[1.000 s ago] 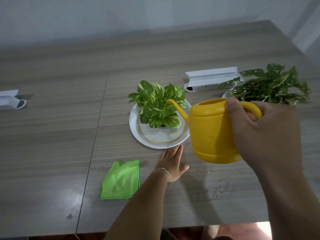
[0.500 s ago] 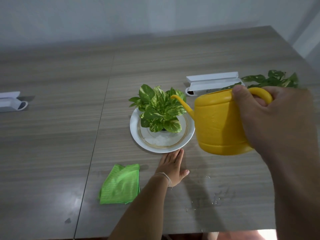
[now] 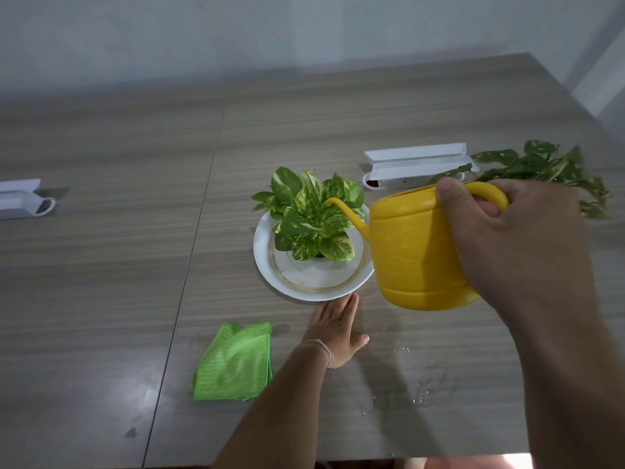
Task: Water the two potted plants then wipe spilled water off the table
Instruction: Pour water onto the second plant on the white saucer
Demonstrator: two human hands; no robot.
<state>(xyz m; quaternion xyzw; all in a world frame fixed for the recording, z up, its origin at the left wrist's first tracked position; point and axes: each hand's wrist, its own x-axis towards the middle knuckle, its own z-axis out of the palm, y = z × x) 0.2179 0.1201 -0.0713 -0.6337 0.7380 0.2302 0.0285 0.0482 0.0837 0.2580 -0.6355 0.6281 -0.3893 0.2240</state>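
Low in the frame, water drops (image 3: 421, 389) dot the tabletop (image 3: 101, 299) beside a folded green cloth (image 3: 233, 362). The left hand (image 3: 334, 328) lies flat and open, fingertips at the white plate (image 3: 270, 269) under the variegated plant (image 3: 309, 220). The right hand (image 3: 507, 238) holds the yellow watering can (image 3: 414, 252) by its handle, spout over those leaves. At right, the second plant (image 3: 541, 165) shows behind it.

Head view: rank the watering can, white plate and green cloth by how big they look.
1. Watering can, though it is held up nearer the camera
2. White plate
3. Green cloth
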